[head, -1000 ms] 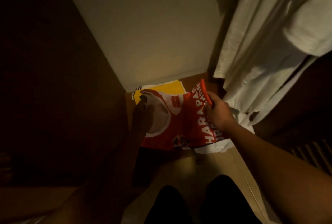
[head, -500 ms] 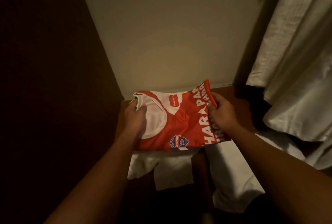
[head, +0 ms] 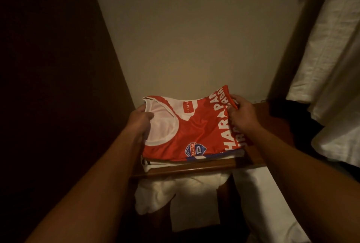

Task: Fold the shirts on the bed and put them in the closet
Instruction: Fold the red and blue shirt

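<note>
Your left hand (head: pixel 141 121) and right hand (head: pixel 240 115) grip the red shirt (head: pixel 194 135); releasing unevenly may topple the stack at the shelf's (head: pixel 194 167) 6 o'clock edge.

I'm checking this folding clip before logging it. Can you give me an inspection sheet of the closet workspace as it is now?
Surface: brown wooden closet shelf, dimly lit.
Job's things: folded red-and-white printed jersey on top of a stack of folded clothes on the shelf.
Clutter: white cloth hanging below the shelf edge.
Grippers: left hand grips the jersey's collar side; right hand pinches its far right edge.
Cables: nothing seen.
Surroundings: pale back wall; white hanging fabric at right.
</note>
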